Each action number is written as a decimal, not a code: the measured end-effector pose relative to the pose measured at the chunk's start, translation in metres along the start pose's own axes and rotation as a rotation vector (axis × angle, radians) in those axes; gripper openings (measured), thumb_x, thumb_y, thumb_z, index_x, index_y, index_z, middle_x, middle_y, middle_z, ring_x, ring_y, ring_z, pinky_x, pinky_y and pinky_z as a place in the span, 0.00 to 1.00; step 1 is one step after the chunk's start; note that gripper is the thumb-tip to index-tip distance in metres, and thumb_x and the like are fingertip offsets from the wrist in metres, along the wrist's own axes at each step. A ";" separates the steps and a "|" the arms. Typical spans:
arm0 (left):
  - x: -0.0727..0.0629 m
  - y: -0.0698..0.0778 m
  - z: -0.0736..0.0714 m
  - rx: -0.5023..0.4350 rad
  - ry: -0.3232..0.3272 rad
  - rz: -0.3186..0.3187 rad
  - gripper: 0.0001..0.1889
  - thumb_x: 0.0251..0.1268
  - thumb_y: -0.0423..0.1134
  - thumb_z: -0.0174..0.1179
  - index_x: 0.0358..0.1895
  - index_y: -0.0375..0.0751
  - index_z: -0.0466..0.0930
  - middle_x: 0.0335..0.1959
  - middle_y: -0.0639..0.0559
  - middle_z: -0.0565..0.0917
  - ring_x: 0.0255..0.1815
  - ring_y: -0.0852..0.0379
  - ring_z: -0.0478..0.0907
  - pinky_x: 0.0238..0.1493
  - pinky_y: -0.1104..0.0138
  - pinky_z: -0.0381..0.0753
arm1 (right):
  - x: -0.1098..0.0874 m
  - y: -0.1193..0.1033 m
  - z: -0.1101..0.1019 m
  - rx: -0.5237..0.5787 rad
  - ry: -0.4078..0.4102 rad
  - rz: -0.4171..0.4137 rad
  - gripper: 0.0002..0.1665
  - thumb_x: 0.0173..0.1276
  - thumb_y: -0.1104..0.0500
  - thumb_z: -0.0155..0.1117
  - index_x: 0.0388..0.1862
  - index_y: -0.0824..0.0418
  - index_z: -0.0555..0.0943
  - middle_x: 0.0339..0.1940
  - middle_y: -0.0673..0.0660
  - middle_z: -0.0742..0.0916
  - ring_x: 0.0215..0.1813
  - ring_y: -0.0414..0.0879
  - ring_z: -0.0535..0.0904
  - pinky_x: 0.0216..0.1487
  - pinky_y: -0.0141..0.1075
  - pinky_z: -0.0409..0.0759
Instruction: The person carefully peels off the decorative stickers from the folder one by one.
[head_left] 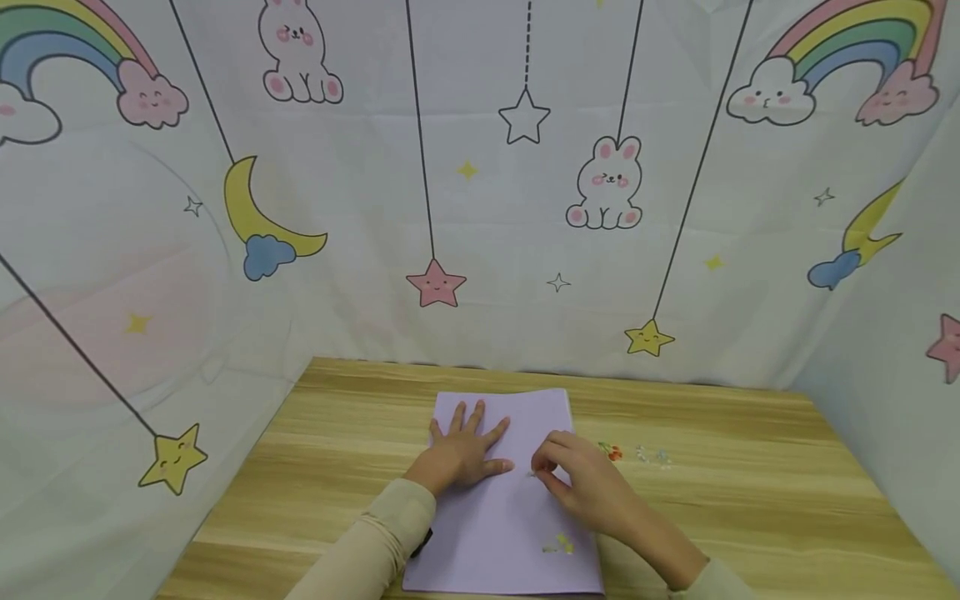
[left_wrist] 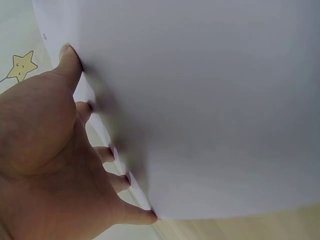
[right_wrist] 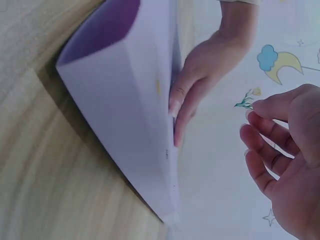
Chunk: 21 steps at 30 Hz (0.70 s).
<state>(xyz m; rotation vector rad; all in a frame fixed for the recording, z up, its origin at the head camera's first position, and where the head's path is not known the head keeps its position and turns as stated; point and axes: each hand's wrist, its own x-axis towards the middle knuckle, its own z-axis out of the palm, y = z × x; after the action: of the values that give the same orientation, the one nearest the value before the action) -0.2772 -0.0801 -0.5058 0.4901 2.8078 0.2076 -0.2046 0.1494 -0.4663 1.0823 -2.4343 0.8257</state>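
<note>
A lilac paper folder or folded sheet (head_left: 517, 517) lies on the wooden table. My left hand (head_left: 467, 450) presses flat on its upper left part with fingers spread. Over the right side of the paper, my right hand (head_left: 583, 479) pinches a small flower sticker (right_wrist: 246, 100) between thumb and forefinger. Its green stem and yellowish bloom show in the right wrist view, held apart from the paper. Another yellow flower sticker (head_left: 558, 546) is on the lower right of the paper. In the left wrist view, the paper (left_wrist: 210, 110) hides the surface beyond the left fingertips.
Right of the paper, a red flower sticker (head_left: 611, 452) and pale blue-white stickers (head_left: 654, 456) lie on the table (head_left: 750, 508). A white curtain (head_left: 510, 200) printed with stars, rabbits and rainbows hangs behind. The near edge of the paper bulges open in the right wrist view.
</note>
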 end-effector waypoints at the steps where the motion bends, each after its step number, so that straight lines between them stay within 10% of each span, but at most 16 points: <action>1: -0.001 0.000 0.000 -0.002 0.000 0.002 0.42 0.74 0.74 0.51 0.87 0.70 0.51 0.89 0.42 0.42 0.87 0.33 0.34 0.74 0.24 0.43 | 0.001 0.000 -0.002 0.002 0.002 0.000 0.16 0.61 0.74 0.78 0.35 0.54 0.84 0.37 0.42 0.84 0.40 0.35 0.81 0.42 0.37 0.86; 9: -0.014 0.007 -0.011 0.007 0.006 0.002 0.41 0.76 0.72 0.51 0.86 0.65 0.55 0.88 0.41 0.46 0.87 0.34 0.38 0.75 0.26 0.47 | 0.000 0.007 -0.013 -0.044 0.034 -0.014 0.16 0.60 0.74 0.78 0.35 0.54 0.85 0.36 0.43 0.85 0.40 0.36 0.82 0.40 0.37 0.85; 21: 0.003 -0.004 0.006 -0.010 0.017 0.013 0.42 0.74 0.75 0.48 0.87 0.70 0.50 0.89 0.42 0.42 0.87 0.33 0.34 0.74 0.24 0.40 | -0.010 0.030 -0.031 -0.122 0.067 -0.021 0.18 0.56 0.76 0.80 0.34 0.56 0.85 0.36 0.43 0.86 0.38 0.36 0.83 0.40 0.36 0.85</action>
<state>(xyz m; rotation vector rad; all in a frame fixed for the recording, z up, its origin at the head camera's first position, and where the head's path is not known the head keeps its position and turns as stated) -0.2790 -0.0819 -0.5129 0.5067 2.8193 0.2298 -0.2186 0.1906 -0.4592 1.0169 -2.3798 0.6855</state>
